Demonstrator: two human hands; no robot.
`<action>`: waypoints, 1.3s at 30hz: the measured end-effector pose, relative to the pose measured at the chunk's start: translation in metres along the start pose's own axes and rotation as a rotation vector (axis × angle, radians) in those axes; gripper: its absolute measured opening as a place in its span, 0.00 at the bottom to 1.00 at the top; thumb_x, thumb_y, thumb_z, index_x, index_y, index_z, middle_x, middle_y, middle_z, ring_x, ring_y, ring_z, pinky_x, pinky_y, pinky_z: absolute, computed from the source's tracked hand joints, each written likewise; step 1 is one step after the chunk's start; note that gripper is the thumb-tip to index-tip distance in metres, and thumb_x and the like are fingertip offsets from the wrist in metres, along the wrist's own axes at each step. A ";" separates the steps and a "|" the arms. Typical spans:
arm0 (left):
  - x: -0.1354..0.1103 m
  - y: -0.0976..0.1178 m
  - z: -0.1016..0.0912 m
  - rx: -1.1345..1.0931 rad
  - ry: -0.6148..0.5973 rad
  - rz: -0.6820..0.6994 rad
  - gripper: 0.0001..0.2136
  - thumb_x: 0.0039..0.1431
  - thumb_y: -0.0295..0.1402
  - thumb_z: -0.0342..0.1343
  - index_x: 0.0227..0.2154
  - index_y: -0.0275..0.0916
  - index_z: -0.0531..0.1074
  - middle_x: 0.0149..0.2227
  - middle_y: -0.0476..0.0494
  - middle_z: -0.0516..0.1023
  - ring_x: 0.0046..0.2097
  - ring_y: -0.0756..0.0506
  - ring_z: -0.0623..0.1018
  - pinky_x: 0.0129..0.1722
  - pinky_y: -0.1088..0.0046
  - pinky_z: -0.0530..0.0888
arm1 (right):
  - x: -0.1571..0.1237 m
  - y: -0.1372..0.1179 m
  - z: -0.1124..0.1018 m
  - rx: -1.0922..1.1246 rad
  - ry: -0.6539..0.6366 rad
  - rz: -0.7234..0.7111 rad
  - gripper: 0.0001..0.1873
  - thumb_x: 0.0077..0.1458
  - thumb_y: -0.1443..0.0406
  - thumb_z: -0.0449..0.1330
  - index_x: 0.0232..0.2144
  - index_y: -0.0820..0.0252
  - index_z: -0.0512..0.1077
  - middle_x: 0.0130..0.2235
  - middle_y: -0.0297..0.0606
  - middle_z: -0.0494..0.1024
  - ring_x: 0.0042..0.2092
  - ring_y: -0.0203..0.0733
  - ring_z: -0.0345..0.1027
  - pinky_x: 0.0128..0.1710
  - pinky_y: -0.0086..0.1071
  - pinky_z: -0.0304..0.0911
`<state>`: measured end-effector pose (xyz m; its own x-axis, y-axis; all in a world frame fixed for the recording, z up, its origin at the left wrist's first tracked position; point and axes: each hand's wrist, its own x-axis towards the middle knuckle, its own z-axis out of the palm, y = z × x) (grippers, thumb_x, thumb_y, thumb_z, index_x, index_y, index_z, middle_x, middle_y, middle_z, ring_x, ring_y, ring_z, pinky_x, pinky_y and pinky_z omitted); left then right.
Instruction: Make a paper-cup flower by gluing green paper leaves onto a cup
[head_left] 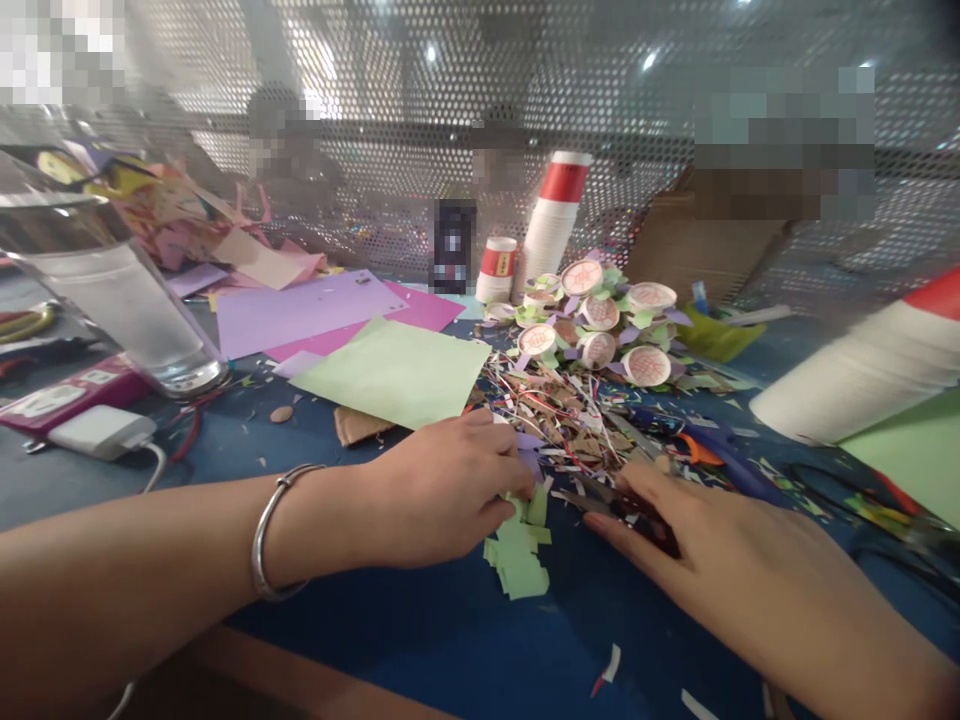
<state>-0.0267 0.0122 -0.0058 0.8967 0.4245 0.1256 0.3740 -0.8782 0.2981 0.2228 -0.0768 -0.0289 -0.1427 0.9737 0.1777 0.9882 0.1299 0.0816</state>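
My left hand (pixel 450 490), a silver bangle at its wrist, is curled with thumb and fingers close together over a small heap of cut light-green paper pieces (pixel 521 560). What its fingertips pinch, if anything, is hidden. A bit of purple paper (pixel 529 460) shows beside the knuckles. On the right, my right hand (pixel 675 520) is closed around the dark red handles of a small pair of scissors (pixel 649 525), whose blades point left toward the green pieces. Behind the left hand lies a light-green sheet (pixel 405 370).
Paper and cardboard scraps (pixel 562 410) are piled behind the hands, near small decorated paper discs (pixel 600 312). Blue-handled scissors (pixel 705 450) lie at right. Stacked paper cups (pixel 551 230) stand behind; another stack (pixel 862 370) leans at right. A water glass (pixel 127 300) stands left.
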 end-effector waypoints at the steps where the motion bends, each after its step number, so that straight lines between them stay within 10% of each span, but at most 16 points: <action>1: 0.000 0.000 0.000 0.002 0.000 0.007 0.07 0.62 0.26 0.59 0.40 0.40 0.80 0.42 0.42 0.79 0.43 0.42 0.76 0.45 0.64 0.73 | -0.001 0.001 0.000 -0.004 0.013 -0.012 0.20 0.64 0.45 0.53 0.33 0.50 0.72 0.22 0.35 0.79 0.22 0.58 0.77 0.17 0.38 0.53; 8: -0.001 -0.002 0.001 0.004 -0.019 0.043 0.06 0.61 0.24 0.58 0.39 0.38 0.78 0.41 0.41 0.78 0.43 0.42 0.75 0.46 0.64 0.72 | -0.004 -0.003 -0.015 -0.056 0.196 -0.137 0.17 0.67 0.51 0.51 0.37 0.52 0.73 0.34 0.40 0.80 0.31 0.55 0.78 0.26 0.43 0.65; 18: 0.003 -0.004 0.003 0.071 -0.031 0.065 0.08 0.60 0.22 0.56 0.39 0.36 0.77 0.43 0.40 0.78 0.44 0.41 0.74 0.47 0.63 0.71 | 0.039 -0.026 -0.020 0.296 -0.088 -0.381 0.09 0.59 0.72 0.63 0.42 0.57 0.76 0.44 0.43 0.76 0.49 0.56 0.70 0.46 0.53 0.70; 39: 0.003 -0.004 -0.010 -0.087 -0.044 0.013 0.09 0.56 0.19 0.57 0.36 0.38 0.75 0.38 0.45 0.79 0.42 0.43 0.74 0.41 0.68 0.69 | 0.040 -0.013 -0.025 0.559 -0.210 -0.371 0.08 0.65 0.69 0.56 0.32 0.57 0.70 0.36 0.38 0.74 0.39 0.45 0.68 0.39 0.39 0.64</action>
<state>-0.0278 0.0194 0.0028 0.9117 0.4011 0.0894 0.3415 -0.8604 0.3782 0.2027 -0.0440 0.0018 -0.5177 0.8547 0.0383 0.7653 0.4826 -0.4260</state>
